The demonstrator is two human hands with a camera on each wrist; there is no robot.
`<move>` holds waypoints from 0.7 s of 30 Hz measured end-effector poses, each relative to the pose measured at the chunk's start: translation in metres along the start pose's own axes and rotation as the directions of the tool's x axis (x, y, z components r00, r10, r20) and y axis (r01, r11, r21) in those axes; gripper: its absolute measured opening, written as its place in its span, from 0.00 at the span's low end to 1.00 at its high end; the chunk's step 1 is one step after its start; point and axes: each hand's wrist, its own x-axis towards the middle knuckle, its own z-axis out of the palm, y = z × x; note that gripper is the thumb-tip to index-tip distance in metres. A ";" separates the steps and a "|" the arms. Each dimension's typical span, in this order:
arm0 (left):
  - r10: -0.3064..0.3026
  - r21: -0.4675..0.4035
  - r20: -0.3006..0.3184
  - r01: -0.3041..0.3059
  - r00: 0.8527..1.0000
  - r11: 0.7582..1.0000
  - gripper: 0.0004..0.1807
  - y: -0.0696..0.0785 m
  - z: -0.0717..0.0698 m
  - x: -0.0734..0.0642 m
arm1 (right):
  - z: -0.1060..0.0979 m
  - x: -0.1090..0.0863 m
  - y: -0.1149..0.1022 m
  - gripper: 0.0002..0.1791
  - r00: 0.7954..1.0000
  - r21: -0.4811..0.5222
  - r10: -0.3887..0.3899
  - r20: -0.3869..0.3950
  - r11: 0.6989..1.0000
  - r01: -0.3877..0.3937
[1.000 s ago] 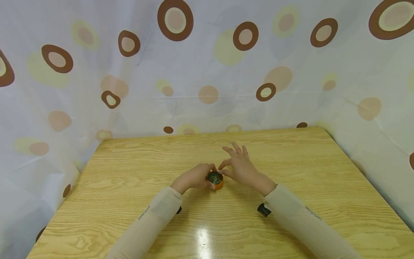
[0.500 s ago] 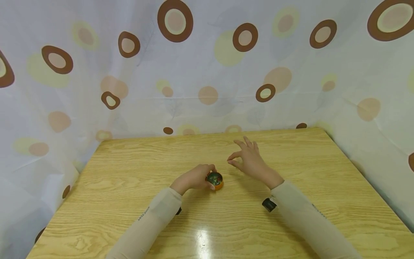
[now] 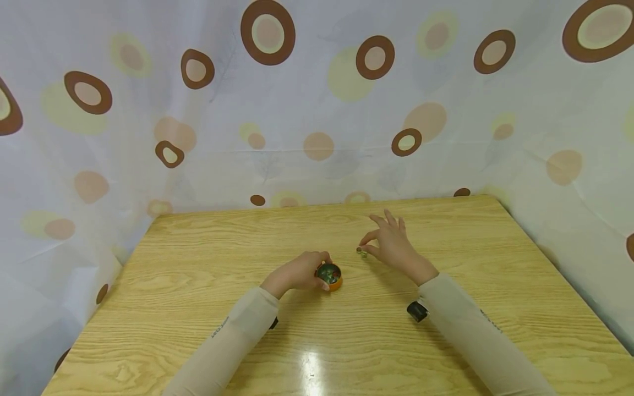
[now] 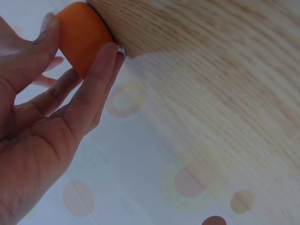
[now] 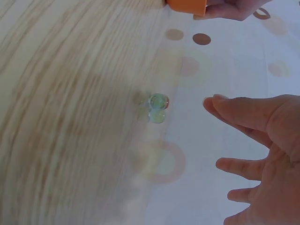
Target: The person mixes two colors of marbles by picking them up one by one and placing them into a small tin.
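My left hand (image 3: pixel 299 270) holds a small round orange cup (image 4: pixel 79 35) on the table, thumb on one side and fingers on the other. In the head view the cup's inside looks dark green and shiny, with reddish bits. To its right, my right hand (image 3: pixel 393 247) hovers over the table, thumb and index fingertips close together, the other fingers spread. Just by those fingertips a few clear glass marbles (image 5: pixel 158 101) with coloured insides sit close together on the wood. A gap shows between fingertips and marbles in the right wrist view.
The wooden table (image 3: pixel 223 242) has a light grain and a bright glare spot near its front. A white cloth with brown and yellow circles (image 3: pixel 319 146) hangs behind and along both sides. A small black device (image 3: pixel 417 311) is at the right wrist.
My right hand has moved from the cup's rim up and to the right. Marbles now show on the table by its fingertips. The left hand and the cup have stayed put.
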 end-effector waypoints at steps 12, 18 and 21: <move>0.000 -0.003 0.001 0.000 1.000 1.000 0.26 0.000 0.000 -0.001 | 0.007 0.000 0.009 0.04 0.997 -0.053 0.043 0.068 0.998 -0.039; -0.003 0.001 0.004 0.003 1.000 1.000 0.25 0.002 0.000 -0.002 | 0.011 0.000 0.011 0.05 0.997 -0.044 0.033 0.076 0.999 -0.030; 0.003 0.002 0.003 -0.003 1.000 1.000 0.25 0.002 -0.001 -0.002 | 0.012 -0.001 0.011 0.06 0.997 -0.043 0.024 0.080 0.999 -0.021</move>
